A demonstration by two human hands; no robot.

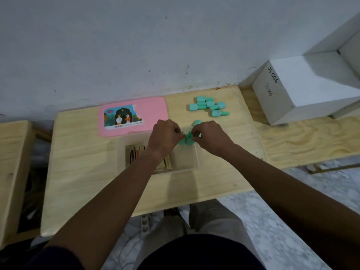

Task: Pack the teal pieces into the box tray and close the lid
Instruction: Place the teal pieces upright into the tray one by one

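A clear box tray sits in the middle of the wooden table, with tan card-like pieces standing in its left part. Above the tray's far right corner both hands meet around a small clump of teal pieces. My left hand pinches it from the left, my right hand from the right. One more teal piece peeks out behind my right hand. A loose pile of several teal pieces lies at the far right of the table. The pink lid with a picture label lies flat beyond the tray.
A white box marked in handwriting stands at the right on a plywood bench. Another wooden surface lies at the left. The wall runs along the table's far edge. My knees show below the near edge.
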